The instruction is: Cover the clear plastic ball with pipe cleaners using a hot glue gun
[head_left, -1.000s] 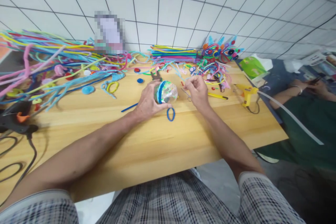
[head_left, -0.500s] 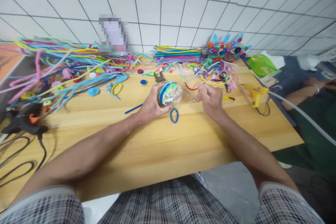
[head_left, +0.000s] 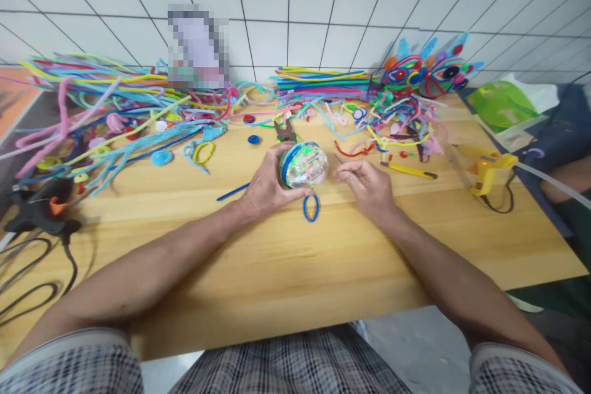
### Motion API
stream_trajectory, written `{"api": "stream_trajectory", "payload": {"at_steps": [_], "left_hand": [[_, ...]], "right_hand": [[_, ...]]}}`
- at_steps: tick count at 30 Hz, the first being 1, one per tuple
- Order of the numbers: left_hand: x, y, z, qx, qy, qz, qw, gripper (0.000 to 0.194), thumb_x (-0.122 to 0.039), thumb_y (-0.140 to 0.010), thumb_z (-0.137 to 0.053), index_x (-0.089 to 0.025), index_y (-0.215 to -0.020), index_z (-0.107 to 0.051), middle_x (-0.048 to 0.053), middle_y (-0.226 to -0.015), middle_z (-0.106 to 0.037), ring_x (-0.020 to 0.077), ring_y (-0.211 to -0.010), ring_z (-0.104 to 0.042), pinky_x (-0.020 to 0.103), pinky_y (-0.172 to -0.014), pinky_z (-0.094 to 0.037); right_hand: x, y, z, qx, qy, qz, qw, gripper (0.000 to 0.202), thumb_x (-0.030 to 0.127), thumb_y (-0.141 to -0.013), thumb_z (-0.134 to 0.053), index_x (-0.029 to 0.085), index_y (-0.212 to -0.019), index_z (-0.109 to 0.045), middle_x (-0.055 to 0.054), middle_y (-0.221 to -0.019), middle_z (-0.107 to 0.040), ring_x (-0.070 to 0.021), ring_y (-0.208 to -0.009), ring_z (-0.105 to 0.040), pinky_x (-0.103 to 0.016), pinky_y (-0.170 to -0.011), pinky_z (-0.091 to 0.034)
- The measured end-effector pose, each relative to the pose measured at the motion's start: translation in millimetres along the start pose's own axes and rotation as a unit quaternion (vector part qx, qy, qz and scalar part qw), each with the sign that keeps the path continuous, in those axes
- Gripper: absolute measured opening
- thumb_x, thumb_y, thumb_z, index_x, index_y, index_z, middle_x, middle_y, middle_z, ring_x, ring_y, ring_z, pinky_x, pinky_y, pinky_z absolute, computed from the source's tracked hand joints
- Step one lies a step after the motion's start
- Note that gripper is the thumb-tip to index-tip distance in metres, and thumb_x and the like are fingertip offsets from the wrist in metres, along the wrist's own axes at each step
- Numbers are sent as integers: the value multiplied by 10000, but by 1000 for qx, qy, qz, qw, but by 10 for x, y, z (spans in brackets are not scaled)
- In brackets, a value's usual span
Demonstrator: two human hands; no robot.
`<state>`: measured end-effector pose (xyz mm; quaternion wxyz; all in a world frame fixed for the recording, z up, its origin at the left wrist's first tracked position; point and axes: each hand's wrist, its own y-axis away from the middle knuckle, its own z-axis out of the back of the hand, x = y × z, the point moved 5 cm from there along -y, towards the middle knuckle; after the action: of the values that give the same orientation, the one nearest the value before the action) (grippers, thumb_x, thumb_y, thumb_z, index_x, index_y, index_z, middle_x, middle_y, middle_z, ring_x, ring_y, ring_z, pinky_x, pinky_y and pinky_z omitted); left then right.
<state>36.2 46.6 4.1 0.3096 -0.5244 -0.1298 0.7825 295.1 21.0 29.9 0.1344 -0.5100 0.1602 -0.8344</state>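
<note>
My left hand (head_left: 270, 184) is wrapped round a clear, shiny ball (head_left: 307, 165) with a blue band round its left side. To the right of the ball, my right hand (head_left: 369, 188) is closed in a pinch, its fingertips pointing at the ball without touching it; what they pinch is too small to make out. A blue pipe-cleaner loop (head_left: 311, 208) lies just below the ball. Pliers (head_left: 285, 130) rest behind my left hand, and a blue stick (head_left: 233, 191) pokes out to its left.
Pipe cleaners (head_left: 138, 98) are heaped at the back left. A yellow cutter (head_left: 410, 170) and a yellow glue gun (head_left: 487, 171) lie at the right. Decorated masks (head_left: 409, 72) lean at the wall. A black tool (head_left: 41, 209) with cords is left; another person's arm (head_left: 567, 181) shows far right.
The view has shifted, so the right-side items appear farther right. My right hand has changed from a fist-like hold to a looser pinch. My left hand still holds the ball.
</note>
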Motion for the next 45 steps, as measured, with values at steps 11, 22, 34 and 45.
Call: {"api": "stream_trajectory", "payload": {"at_steps": [11, 22, 34, 45], "left_hand": [[65, 1, 13, -23, -6, 17, 1000, 1038, -628, -842, -1004, -287, -1641, -437, 180, -1620, -609, 378, -1519, -657, 595, -1289, -566], [71, -20, 8, -26, 6, 14, 1000, 1025, -665, -818, -1008, -313, -1608, -458, 134, -1583, -623, 370, -1485, -681, 579, -1289, -582], [50, -23, 18, -18, 12, 30, 999, 1007, -598, -820, -1023, -288, -1606, -476, 165, -1595, -621, 380, -1517, -652, 626, -1329, -537], [37, -24, 9, -25, 1, 22, 999, 981, -607, -836, -1006, -293, -1609, -491, 161, -1576, -650, 381, -1491, -679, 635, -1301, -565]], "right_hand": [[46, 0, 54, 0, -35, -13, 999, 306, 525, -1002, -817, 260, -851, -787, -6, -799, -838, -188, -734, -762, -331, -744, -605], [-110, -121, 187, -48, -26, -13, 998, 282, 538, -1054, -755, 276, -949, -745, 9, -873, -782, -184, -803, -728, -335, -779, -591], [746, -24, 806, -327, 50, 318, 889, 507, 511, -1132, -555, 291, -688, -449, 30, -583, -390, -191, -518, -481, -380, -566, -432], [373, -131, 735, -202, 146, 163, 955, 328, 627, -1115, -632, 324, -1009, -701, -45, -933, -757, -284, -974, -776, -535, -951, -645]]}}
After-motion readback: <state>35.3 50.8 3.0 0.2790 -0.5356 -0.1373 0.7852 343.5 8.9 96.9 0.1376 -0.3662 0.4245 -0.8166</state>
